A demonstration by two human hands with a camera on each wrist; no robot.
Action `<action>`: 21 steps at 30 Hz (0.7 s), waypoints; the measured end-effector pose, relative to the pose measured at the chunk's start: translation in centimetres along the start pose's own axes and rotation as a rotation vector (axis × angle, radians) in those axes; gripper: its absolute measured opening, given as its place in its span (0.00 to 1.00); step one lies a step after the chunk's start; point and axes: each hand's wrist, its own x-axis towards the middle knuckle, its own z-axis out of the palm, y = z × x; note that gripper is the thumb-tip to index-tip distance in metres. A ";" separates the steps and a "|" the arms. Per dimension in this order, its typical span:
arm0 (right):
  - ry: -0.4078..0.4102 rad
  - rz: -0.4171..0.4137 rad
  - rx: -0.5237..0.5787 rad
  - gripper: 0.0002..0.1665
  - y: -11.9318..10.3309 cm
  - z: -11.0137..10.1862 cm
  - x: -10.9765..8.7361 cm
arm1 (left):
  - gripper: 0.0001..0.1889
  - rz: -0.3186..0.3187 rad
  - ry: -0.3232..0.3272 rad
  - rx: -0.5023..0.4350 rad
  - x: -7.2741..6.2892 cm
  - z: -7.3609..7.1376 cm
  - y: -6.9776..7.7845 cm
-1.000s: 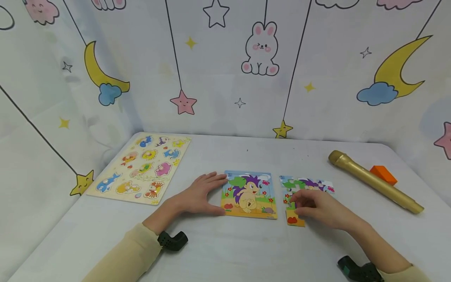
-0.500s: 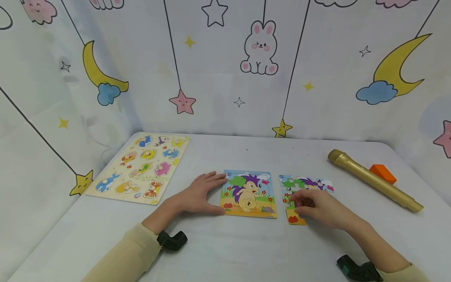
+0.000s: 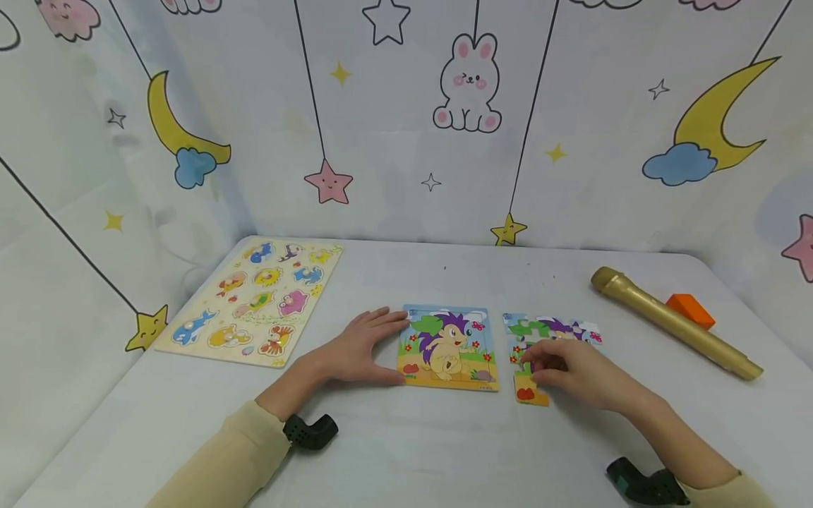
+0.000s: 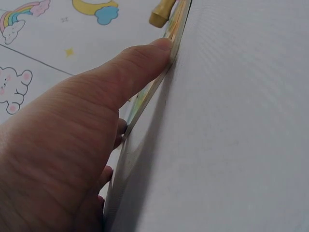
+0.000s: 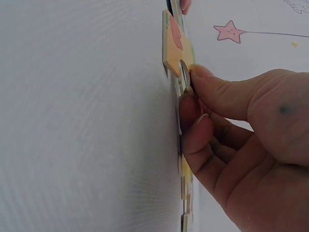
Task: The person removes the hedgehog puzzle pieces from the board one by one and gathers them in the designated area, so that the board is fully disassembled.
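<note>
In the head view, a square hedgehog picture board [image 3: 448, 349] lies flat on the table. My left hand [image 3: 357, 351] spreads along its left side, with the thumb at the lower corner and fingertips at the upper corner. The left wrist view shows that thumb [image 4: 145, 60] against the board's edge. To the right, loose jigsaw pieces [image 3: 522, 328] partly form a similar hedgehog picture. Over them my right hand [image 3: 581, 372] pinches a small puzzle piece [image 5: 185, 77] between thumb and finger. Just beside it lies an orange corner piece [image 3: 531, 389] with red shapes. The hand hides several pieces.
A cream board with sea animal shapes [image 3: 254, 303] lies at the left. A gold microphone [image 3: 673, 321] rests at the right, with an orange block [image 3: 691, 311] behind it. A printed cloth backdrop [image 3: 381, 141] rises behind the table.
The orange corner piece shifts very slightly beside my right fingers. Both hands stay nearly in place, and the left-hand board does not move on the table.
</note>
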 end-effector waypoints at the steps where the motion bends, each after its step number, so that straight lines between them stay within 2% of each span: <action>1: 0.002 0.008 0.003 0.11 0.0 0.0 0.0 | 0.49 0.000 0.001 0.001 0.0 0.0 0.0; 6: 0.009 0.026 0.008 0.11 0.0 -0.1 0.0 | 0.49 -0.012 -0.003 -0.004 -0.1 -0.1 0.1; 21: 0.008 -0.023 -0.038 0.11 0.1 0.1 -0.1 | 0.49 -0.004 -0.007 -0.007 0.0 -0.1 0.1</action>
